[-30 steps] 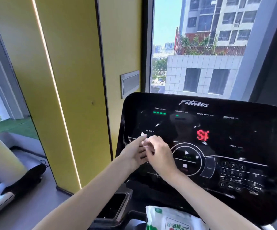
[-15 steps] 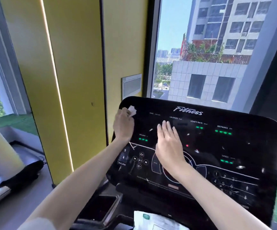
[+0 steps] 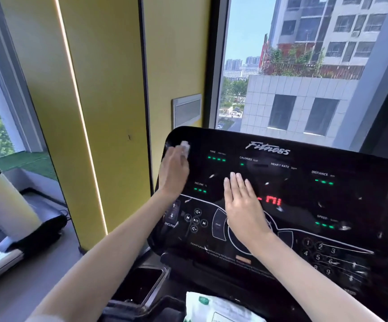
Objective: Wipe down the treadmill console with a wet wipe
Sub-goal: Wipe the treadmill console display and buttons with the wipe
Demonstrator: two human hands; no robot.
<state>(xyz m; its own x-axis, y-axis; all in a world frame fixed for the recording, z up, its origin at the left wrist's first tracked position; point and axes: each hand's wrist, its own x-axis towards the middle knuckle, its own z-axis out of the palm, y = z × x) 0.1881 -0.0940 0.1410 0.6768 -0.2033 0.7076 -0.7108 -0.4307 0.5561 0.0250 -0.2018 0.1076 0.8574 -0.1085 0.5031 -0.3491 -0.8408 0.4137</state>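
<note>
Yellow wall panel (image 3: 109,112) with vertical light strip (image 3: 80,112) left; grey rectangular vent plate (image 3: 186,110) beside tall window (image 3: 304,66); second treadmill (image 3: 14,228) near left.

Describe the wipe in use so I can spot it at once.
Find the big black treadmill console and look at its top left corner. There the left hand holds a small white wipe against it. It is tiny and plain, unlike the green-printed white pack below the console.
</note>
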